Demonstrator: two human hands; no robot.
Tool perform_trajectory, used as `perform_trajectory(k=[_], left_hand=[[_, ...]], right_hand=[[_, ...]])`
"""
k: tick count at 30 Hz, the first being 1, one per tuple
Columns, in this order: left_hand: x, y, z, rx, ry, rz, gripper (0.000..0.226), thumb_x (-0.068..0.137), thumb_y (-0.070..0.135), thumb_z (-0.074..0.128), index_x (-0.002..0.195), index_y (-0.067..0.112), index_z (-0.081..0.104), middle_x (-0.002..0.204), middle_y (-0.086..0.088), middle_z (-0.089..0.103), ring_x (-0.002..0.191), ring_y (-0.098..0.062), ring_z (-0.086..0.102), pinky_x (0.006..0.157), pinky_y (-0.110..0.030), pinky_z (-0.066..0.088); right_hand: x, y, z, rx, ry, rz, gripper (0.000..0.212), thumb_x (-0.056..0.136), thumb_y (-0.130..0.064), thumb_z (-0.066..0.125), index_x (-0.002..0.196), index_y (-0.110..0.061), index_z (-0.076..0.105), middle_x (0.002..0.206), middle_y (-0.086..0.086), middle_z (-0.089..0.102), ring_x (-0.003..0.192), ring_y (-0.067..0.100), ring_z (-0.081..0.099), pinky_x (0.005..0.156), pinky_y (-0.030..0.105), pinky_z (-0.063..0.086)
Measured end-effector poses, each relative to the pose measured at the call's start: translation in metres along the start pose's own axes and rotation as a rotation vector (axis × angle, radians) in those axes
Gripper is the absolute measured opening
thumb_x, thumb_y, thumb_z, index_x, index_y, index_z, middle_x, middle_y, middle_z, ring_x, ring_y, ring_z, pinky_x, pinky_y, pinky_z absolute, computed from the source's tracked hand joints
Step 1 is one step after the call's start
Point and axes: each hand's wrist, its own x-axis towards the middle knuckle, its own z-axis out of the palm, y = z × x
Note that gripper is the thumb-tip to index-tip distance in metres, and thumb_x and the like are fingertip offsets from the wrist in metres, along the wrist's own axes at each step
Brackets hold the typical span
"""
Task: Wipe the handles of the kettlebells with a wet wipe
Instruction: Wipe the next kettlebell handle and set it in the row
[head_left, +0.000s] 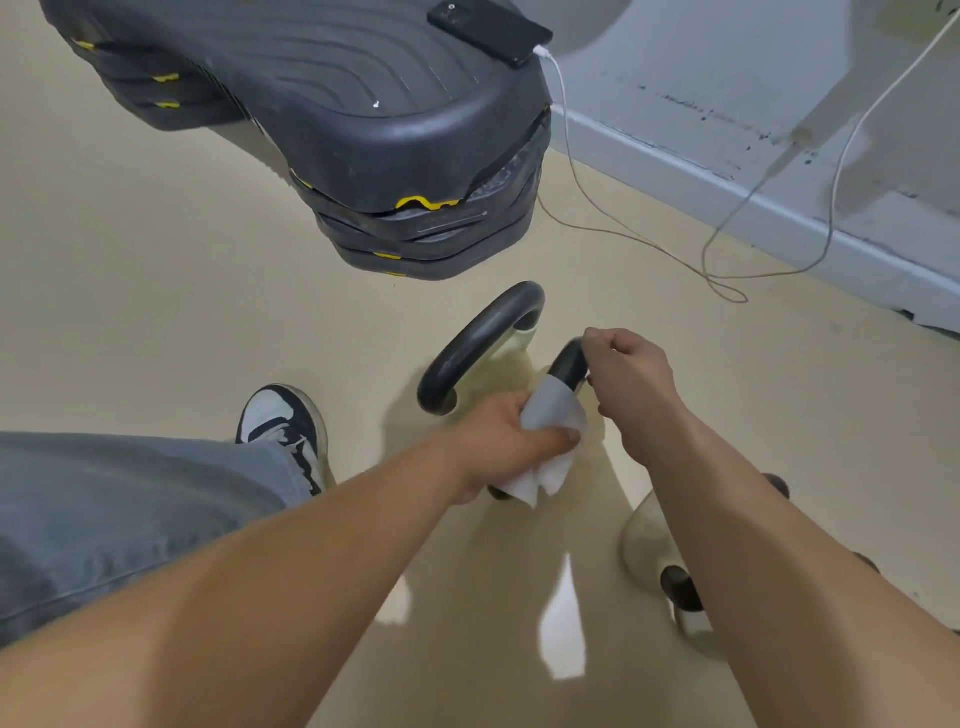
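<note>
Here, two kettlebell handles (480, 345); left grip (511, 439) around one wipe (553, 415); right grip (631, 371) around handle.

Single head-worn wide-angle view, steeply downward, close above the floor (156, 312).

Partly hidden kettlebells

The left hand (498, 441) and wet wipe (550, 436) cover the near handle (569, 364); the right forearm hides a third kettlebell (649, 540).

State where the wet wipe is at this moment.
In the head view the wet wipe sits just below centre, clutched in the left hand and wrapped round the near kettlebell handle, whose upper end the right hand grips.
</note>
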Motion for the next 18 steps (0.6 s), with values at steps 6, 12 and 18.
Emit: perform_trajectory(k=[6,12,18], left_hand=[[-0.01,-0.012,0.047,0.495,0.427,0.24,0.051,0.1,0.034,0.054,0.146,0.024,0.036,0.128,0.001,0.057,0.105,-0.021,0.061,0.083,-0.037,0.053],[0.007,0.0,0.043,1.084,0.483,0.362,0.082,0.098,0.011,0.046,0.157,0.018,-0.012,0.146,-0.013,0.034,0.108,-0.029,0.057,0.077,-0.037,0.048],[0.06,0.08,0.046,1.329,0.258,0.165,0.041,0.092,0.008,0.05,0.132,0.014,0.042,0.122,-0.011,0.051,0.109,-0.027,0.059,0.07,-0.035,0.047]], right_hand=[[0.003,-0.001,-0.007,0.014,-0.007,0.091,0.04,0.1,-0.038,0.051,0.105,-0.001,0.067,0.091,0.01,0.063,0.084,0.02,0.056,0.075,0.035,0.044],[0.006,-0.003,-0.013,0.146,-0.09,0.224,0.047,0.104,-0.052,0.035,0.114,-0.026,0.073,0.117,-0.003,0.072,0.112,0.022,0.065,0.105,0.047,0.048],[0.003,0.011,-0.023,0.486,-0.013,0.327,0.037,0.107,-0.044,0.037,0.125,-0.018,0.056,0.118,0.008,0.072,0.104,0.024,0.071,0.092,0.043,0.058]])
